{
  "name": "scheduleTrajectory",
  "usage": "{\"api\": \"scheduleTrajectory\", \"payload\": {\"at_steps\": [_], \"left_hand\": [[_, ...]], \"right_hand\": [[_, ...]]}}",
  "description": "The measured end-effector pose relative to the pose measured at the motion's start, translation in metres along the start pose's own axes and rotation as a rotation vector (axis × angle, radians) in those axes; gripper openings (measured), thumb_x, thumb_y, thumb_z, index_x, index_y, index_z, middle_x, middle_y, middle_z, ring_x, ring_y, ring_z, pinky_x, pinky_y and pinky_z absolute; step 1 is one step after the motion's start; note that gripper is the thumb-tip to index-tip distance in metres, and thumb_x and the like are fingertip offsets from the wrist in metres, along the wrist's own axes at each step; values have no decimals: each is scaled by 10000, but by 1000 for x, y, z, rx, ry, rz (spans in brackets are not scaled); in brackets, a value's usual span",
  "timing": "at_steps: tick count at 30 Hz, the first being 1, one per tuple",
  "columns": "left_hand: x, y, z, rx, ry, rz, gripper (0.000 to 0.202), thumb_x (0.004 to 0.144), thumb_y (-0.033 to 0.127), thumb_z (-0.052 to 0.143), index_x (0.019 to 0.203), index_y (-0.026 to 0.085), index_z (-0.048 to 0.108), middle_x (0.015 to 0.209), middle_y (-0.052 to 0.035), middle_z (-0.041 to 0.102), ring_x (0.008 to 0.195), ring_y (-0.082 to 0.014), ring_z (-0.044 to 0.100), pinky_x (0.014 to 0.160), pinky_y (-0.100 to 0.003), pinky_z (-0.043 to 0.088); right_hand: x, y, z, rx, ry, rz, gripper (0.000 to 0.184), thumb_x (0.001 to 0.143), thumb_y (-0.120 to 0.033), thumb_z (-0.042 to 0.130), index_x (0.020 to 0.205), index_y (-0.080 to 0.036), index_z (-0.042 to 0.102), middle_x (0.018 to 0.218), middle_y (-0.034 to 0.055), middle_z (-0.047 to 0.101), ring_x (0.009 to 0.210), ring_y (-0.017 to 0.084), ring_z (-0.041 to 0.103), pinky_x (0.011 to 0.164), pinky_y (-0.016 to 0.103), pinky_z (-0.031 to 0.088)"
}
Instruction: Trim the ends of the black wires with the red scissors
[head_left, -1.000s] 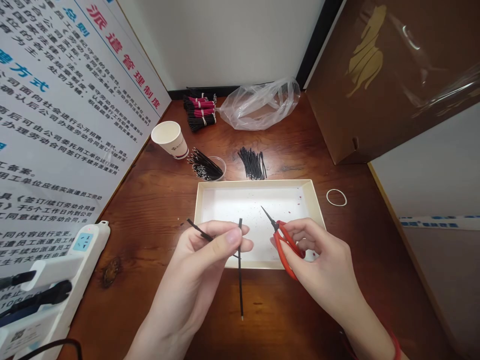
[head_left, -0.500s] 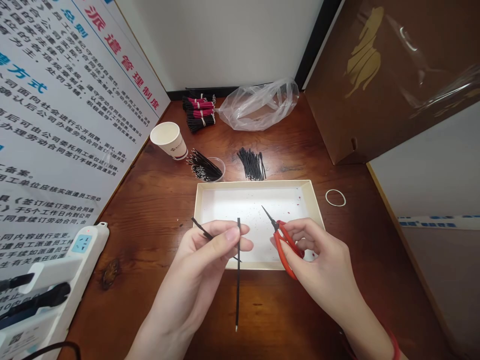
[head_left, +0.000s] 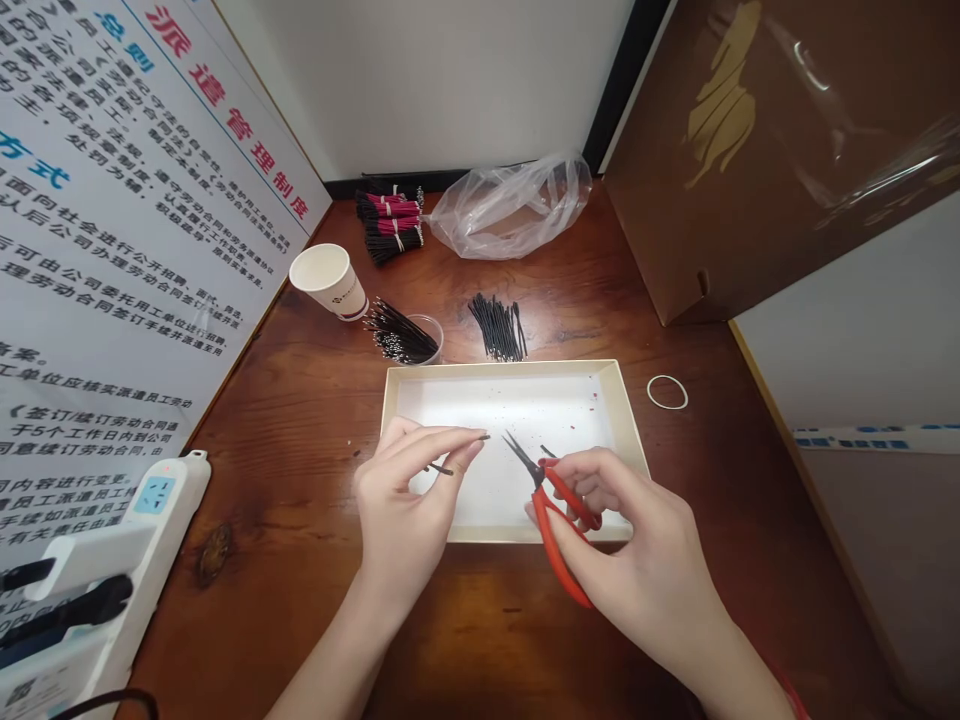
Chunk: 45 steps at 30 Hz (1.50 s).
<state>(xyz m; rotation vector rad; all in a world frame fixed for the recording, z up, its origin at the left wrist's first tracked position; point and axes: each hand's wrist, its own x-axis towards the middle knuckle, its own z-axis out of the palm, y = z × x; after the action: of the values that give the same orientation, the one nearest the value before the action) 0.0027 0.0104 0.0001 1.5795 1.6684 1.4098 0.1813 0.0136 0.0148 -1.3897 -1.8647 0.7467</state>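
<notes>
My left hand (head_left: 409,500) hovers over the near left corner of a shallow white tray (head_left: 622,420), fingers pinched on a thin black wire (head_left: 480,437) whose tip pokes out to the right. My right hand (head_left: 622,540) grips red-handled scissors (head_left: 555,510) just right of it, blades slightly apart and pointing at the wire tip. A short black piece (head_left: 548,452) shows by my right fingers.
Beyond the tray lie a loose pile of black wires (head_left: 499,327), a small clear cup of wires (head_left: 409,337), a paper cup (head_left: 328,281), bundled black and red wires (head_left: 390,222) and a plastic bag (head_left: 510,205). A rubber band (head_left: 667,392) lies right; a power strip (head_left: 112,550) sits left.
My left hand turned the wire from hanging upright to lying level, its tip toward the scissors. My right hand moved the scissors slightly left and opened the blades.
</notes>
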Motion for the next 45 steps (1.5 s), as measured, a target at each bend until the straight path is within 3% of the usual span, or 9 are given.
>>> {"api": "scheduleTrajectory", "payload": {"at_steps": [4, 13, 33, 45], "left_hand": [[-2, -3, 1, 65, 3, 107, 178, 827, 89, 746, 883, 252, 790, 821, 14, 798, 691, -133, 577, 632, -273, 496], [-3, -1, 3, 87, 4, 147, 171, 830, 93, 745, 894, 246, 786, 832, 3, 803, 684, -147, 594, 612, -292, 503], [-3, -1, 2, 104, 4, 195, 194, 815, 56, 750, 889, 233, 779, 819, 6, 797, 684, -138, 580, 609, -286, 489], [-5, -1, 2, 70, -16, 125, 186, 830, 97, 739, 900, 261, 792, 815, -4, 799, 679, -158, 596, 607, -311, 503]], "right_hand": [[-2, -2, 2, -6, 9, -37, 96, 797, -133, 656, 823, -196, 588, 650, -68, 608, 499, 22, 507, 481, 104, 461], [-1, -2, 3, 19, 0, -18, 70, 798, -139, 646, 801, -183, 592, 646, -57, 604, 498, 29, 502, 473, 111, 479], [-2, -2, 1, 36, -6, -3, 113, 774, -72, 653, 798, -176, 615, 647, -57, 614, 507, 21, 532, 478, 87, 461], [-1, -4, -2, -6, 5, 30, 88, 782, -106, 645, 788, -184, 604, 640, -55, 621, 500, 30, 538, 478, 114, 470]]}}
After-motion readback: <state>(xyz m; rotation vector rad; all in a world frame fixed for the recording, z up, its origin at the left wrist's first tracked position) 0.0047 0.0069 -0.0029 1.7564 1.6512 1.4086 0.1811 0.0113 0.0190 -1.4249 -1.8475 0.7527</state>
